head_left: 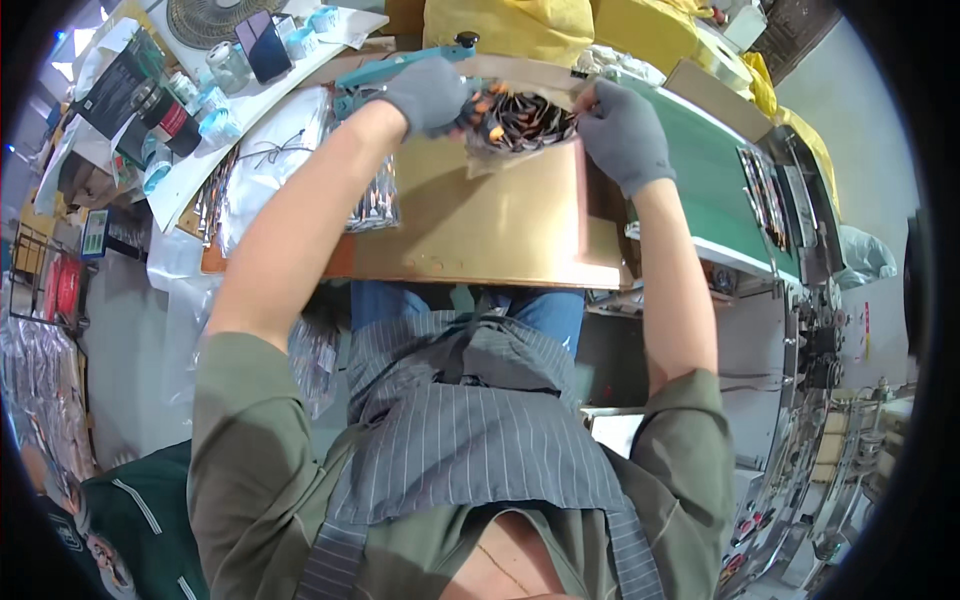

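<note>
A clear plastic bag [522, 125] filled with dark, orange-tipped pieces is held over the tan board, between my two grey-gloved hands. My left hand [425, 95] closes on the bag's left end, where several orange-and-black pieces show by the fingers; its fingertips are partly hidden. At the other end, my right hand [628, 135] pinches the bag's upper right edge. Just behind my left hand lies a teal lever-arm device [400, 67] with a black knob, perhaps a bag sealer. What kind of pieces fill the bag I cannot make out.
The tan board [470, 225] lies before me, with stacked clear plastic bags [285, 140] at its left. A green belt surface [705, 165] runs along the right. Yellow sacks [510, 32] stand at the back. A side shelf holds a phone [263, 48] and a dark bottle [165, 115].
</note>
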Demonstrator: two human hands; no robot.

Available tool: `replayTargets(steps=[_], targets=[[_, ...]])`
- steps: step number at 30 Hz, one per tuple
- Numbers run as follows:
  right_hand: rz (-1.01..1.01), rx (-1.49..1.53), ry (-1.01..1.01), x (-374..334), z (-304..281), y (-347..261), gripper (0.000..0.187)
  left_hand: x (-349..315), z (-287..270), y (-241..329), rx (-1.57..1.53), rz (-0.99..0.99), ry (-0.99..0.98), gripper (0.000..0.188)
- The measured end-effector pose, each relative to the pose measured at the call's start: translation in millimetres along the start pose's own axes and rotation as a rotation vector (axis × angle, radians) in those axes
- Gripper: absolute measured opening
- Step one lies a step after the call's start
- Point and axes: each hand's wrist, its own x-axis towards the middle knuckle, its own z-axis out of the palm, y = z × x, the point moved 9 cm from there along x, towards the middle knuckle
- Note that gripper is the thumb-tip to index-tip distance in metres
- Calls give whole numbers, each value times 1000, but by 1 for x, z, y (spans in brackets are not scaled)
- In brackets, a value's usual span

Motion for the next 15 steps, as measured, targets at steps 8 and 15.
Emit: replayTargets(steps=[8,15], targets=[[92,-17,-48,32,57,43,31,15,-16,-9,169,-3,307,25],[45,-41,-232,41,37,30,33,-8,-31,-12,-151,-156,-97,22]])
